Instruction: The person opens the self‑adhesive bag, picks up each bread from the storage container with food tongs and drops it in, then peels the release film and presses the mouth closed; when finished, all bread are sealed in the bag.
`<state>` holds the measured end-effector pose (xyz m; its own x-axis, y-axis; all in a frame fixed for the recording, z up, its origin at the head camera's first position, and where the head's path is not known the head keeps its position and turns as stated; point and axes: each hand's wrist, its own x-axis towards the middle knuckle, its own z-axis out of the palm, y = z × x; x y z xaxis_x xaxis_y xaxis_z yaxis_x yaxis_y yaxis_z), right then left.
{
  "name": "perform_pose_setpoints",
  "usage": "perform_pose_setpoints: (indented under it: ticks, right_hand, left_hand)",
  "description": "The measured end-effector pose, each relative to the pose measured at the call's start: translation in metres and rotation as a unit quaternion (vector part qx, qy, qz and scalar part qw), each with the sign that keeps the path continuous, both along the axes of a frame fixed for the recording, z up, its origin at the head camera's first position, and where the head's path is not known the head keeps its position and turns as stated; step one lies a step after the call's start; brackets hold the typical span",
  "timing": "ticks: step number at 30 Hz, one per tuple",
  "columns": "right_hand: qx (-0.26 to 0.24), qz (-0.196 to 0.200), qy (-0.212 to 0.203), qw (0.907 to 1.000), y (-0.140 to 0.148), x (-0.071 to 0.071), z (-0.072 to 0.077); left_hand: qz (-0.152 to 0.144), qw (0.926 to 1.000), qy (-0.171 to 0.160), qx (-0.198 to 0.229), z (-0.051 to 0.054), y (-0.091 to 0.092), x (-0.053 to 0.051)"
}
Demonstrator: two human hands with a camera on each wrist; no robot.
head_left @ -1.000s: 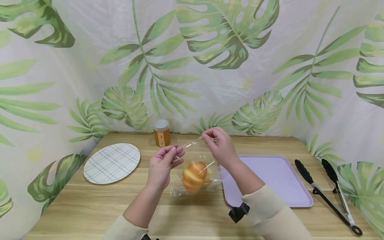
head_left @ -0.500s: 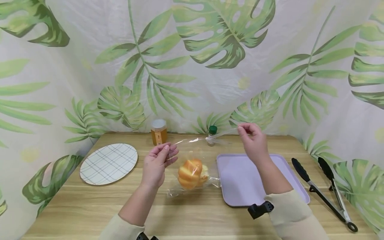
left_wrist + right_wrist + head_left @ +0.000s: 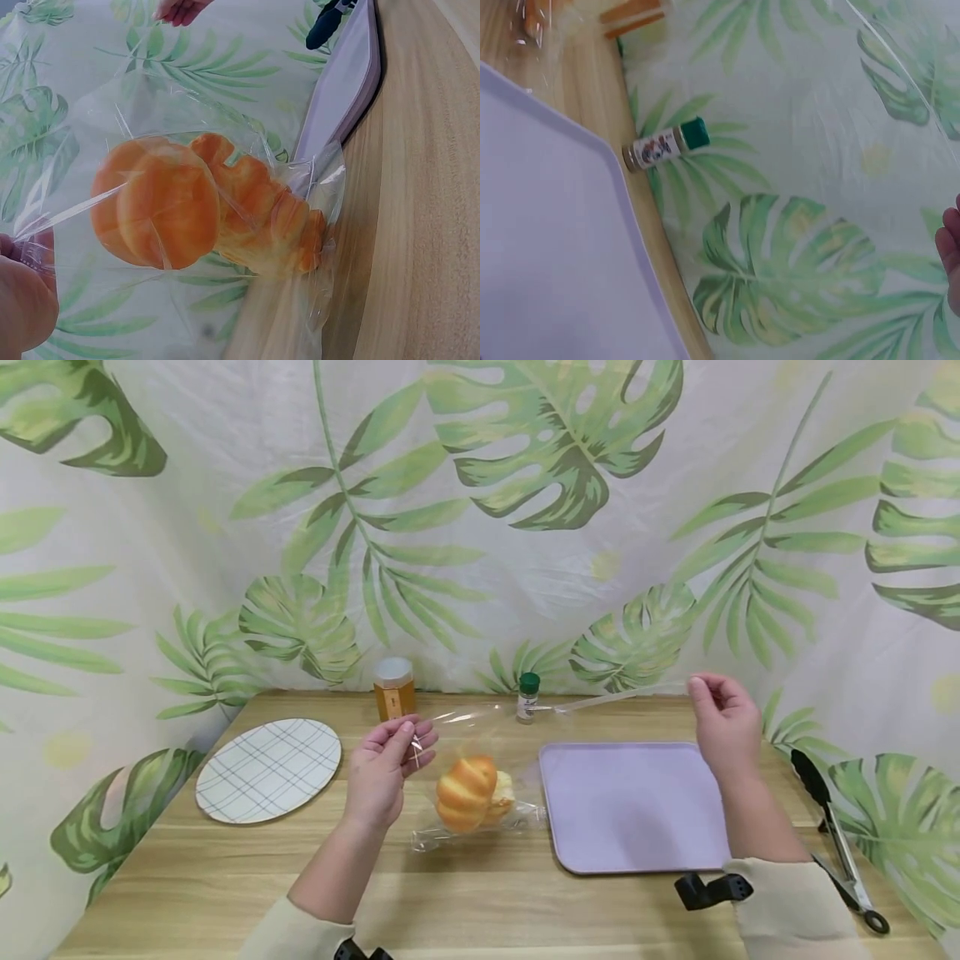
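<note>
Left hand (image 3: 377,768) pinching clear bag (image 3: 480,733) near its top; right hand (image 3: 726,727) pinching thin clear strip (image 3: 622,697) stretching from bag. Bread pieces (image 3: 465,797) sitting inside, over counter (image 3: 480,906), beside lilac tray (image 3: 633,810).

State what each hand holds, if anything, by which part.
Left hand: clear plastic bag of golden bread, by its top left corner. Right hand: thin clear plastic strip, by its right end.
</note>
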<state>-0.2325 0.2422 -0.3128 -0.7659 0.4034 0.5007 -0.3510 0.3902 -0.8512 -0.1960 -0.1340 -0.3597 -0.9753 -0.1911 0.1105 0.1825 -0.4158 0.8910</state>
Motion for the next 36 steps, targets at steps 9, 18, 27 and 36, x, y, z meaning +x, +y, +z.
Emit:
perform_pose_setpoints:
  ticks: [9, 18, 27, 36]
  right_hand:
    - [-0.015, -0.063, -0.049, 0.9967, 0.032, 0.014, -0.006]
    - [-0.029, -0.077, -0.053, 0.9952, 0.046, 0.025, -0.007]
    - [-0.152, -0.073, -0.039, 0.9848, 0.083, 0.049, -0.006]
    - [0.049, -0.138, 0.026, 0.9889, 0.130, 0.108, -0.006]
  left_hand:
    - [-0.005, 1.0000, 0.000, 0.004, -0.002, 0.001, -0.002]
    - [-0.017, 0.9999, 0.005, 0.001, -0.003, 0.005, -0.002]
    - [-0.015, 0.9998, 0.010, -0.007, -0.006, 0.004, -0.005]
    - [-0.009, 0.9999, 0.009, 0.005, -0.005, -0.005, -0.004]
